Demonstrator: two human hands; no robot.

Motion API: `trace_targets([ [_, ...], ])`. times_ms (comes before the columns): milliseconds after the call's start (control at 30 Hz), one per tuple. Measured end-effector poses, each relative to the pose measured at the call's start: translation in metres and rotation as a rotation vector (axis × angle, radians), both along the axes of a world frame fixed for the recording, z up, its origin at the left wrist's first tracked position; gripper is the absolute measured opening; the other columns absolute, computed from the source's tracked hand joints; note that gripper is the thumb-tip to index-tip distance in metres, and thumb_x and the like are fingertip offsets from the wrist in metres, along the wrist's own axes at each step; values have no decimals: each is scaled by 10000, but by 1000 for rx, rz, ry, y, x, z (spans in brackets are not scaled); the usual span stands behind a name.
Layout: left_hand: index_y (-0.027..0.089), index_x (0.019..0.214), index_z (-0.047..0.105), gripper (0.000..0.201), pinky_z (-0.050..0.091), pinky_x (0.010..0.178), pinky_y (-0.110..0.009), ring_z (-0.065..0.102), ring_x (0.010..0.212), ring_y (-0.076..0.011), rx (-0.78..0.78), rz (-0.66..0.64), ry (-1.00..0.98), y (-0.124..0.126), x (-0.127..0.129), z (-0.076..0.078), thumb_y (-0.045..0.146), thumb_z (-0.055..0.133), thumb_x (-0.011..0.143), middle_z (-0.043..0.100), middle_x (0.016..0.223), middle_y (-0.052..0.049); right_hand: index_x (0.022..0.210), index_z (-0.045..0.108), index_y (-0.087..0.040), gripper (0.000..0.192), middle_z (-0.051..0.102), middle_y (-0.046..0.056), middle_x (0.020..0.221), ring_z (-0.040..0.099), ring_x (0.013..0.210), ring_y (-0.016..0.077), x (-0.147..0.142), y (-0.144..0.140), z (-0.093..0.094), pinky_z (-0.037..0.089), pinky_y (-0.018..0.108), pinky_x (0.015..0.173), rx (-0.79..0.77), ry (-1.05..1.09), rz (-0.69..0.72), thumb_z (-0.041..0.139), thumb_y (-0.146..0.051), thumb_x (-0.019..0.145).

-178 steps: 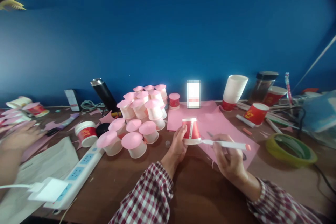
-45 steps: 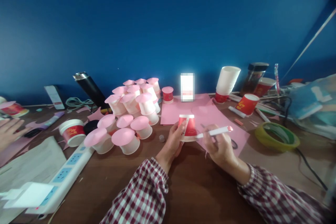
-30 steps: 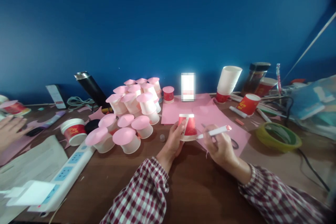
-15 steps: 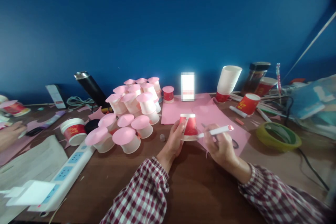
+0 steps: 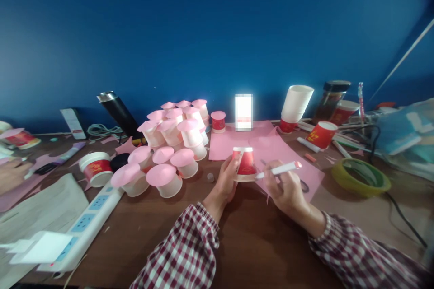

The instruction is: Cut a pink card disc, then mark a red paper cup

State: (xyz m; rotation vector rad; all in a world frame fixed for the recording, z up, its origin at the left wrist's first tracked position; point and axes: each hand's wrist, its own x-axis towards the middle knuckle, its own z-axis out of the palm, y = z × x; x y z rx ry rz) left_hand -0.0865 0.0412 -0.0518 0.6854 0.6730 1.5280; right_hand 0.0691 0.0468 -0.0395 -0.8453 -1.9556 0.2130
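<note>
My left hand (image 5: pixel 226 179) grips an upturned red paper cup (image 5: pixel 245 162) that stands on pink paper (image 5: pixel 267 153) on the brown table (image 5: pixel 251 235). My right hand (image 5: pixel 284 188) holds a white marker (image 5: pixel 278 170) with a pink cap end; its tip is at the cup's base on the right side. Dark scissors (image 5: pixel 302 185) lie on the pink paper, partly hidden behind my right hand.
A pile of white cups topped with pink discs (image 5: pixel 169 144) sits left of my hands. A white power strip (image 5: pixel 81 230), a black flask (image 5: pixel 118 115), stacked white cups (image 5: pixel 298 104), a red cup (image 5: pixel 320 134) and a green tape roll (image 5: pixel 361 176) surround them. Another person's hand (image 5: pixel 11 174) is at far left.
My hands, the cup and the marker have stayed almost still over the last second and a half. The other person's hand at the far left has drawn back a little.
</note>
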Motion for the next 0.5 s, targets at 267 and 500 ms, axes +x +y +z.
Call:
trace_targets([
  [267, 137, 831, 640, 218, 434, 615, -227, 552, 612, -106, 25, -24, 26, -3, 0, 7, 345, 579, 841, 604, 677, -5, 809, 500, -197, 98, 564, -3, 645, 545, 545, 132, -2, -2, 5, 424, 245, 539, 29, 14, 2, 455, -192, 895],
  [500, 123, 885, 618, 264, 467, 688, -266, 602, 704, -138, -29, -37, 78, -3, -1, 4, 370, 641, 794, 642, 793, -49, 821, 487, -208, 93, 563, 2, 651, 536, 553, 140, -2, -3, 6, 429, 261, 556, 38, 34, -5, 441, -190, 898],
])
